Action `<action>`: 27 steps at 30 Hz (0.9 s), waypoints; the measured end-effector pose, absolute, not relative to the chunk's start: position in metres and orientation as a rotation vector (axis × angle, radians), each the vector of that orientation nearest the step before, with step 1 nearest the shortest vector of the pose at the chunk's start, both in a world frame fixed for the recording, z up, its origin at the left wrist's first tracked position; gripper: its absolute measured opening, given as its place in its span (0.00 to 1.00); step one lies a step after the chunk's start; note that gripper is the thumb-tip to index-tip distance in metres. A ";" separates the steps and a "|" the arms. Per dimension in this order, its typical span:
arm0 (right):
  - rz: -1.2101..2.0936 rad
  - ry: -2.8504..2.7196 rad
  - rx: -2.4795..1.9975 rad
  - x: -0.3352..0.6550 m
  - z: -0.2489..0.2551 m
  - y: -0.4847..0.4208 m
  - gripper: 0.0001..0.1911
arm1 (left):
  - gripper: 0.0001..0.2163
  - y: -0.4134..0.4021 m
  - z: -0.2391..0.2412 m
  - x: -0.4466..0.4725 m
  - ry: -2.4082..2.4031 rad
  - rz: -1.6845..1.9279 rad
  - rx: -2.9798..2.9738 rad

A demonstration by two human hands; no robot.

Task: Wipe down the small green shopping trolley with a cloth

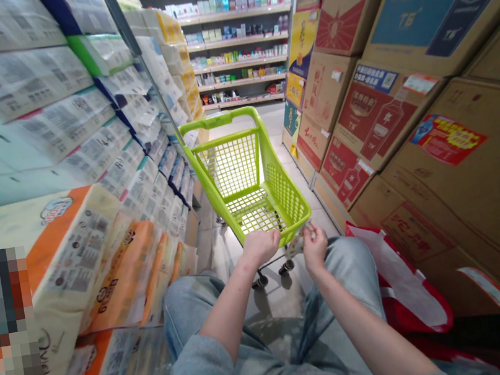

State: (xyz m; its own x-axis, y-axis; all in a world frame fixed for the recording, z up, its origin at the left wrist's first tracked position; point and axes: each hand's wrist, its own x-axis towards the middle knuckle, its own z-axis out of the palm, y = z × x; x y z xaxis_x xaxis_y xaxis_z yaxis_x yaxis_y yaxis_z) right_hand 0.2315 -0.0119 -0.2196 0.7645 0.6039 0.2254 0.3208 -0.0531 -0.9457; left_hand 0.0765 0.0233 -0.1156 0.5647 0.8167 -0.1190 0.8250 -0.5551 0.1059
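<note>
Packs in white, orange and blue plastic wrap [120, 276]: stacked along the person's left, leaving a narrow strip of pale tiled floor [225, 257].
Slim grey metal pole [143, 65]: leaning down towards the cart's upper left corner; it seems to be attached there.
Lime-green plastic mesh cart [288, 202]: upright on black wheels [285, 267], just ahead of the person's bent legs in light-blue denim [350, 263]; its basket shows no goods.
Left-hand grip [261, 246]: fingers curled in close at the cart's near rim; whether it has hold of the rim, of something thin or of nothing, I cannot tell.
Thin, pale, mottled strip [295, 245]: between the two hands, just beside the cart's near right corner; its material and any fastening to the cart are too small to tell. The step in hand looks like fine handling of this strip at the rim.
Right-hand grip [315, 245]: thumb and fingers pinched together on the strip's right end. The next move seems to call for a firm pinch here, with the left-hand grip steadying the other side.
Red-and-white bag [410, 289]: beside the right leg.
Brown printed cardboard cartons [443, 190]: piled high along the right.
</note>
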 end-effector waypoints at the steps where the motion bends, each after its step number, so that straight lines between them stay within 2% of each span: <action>1: 0.316 -0.767 -1.646 0.220 -0.225 -0.016 0.20 | 0.24 0.024 -0.116 0.076 1.388 -0.093 2.664; 8: 0.586 -0.907 -1.615 0.193 -0.239 -0.033 0.18 | 0.24 0.030 -0.117 0.066 1.380 -0.124 2.729; 12: 0.455 -0.849 -1.673 0.209 -0.229 -0.033 0.18 | 0.25 0.034 -0.118 0.062 1.442 -0.142 2.680; 18: 0.306 -1.065 -1.667 0.193 -0.208 -0.026 0.14 | 0.24 0.034 -0.118 0.061 1.461 -0.157 2.680; 22: 0.311 -1.080 -1.600 0.181 -0.211 -0.024 0.15 | 0.25 0.034 -0.119 0.062 1.458 -0.143 2.692; 27: 0.492 -1.207 -1.507 0.203 -0.218 -0.031 0.14 | 0.25 0.037 -0.123 0.059 1.454 -0.129 2.701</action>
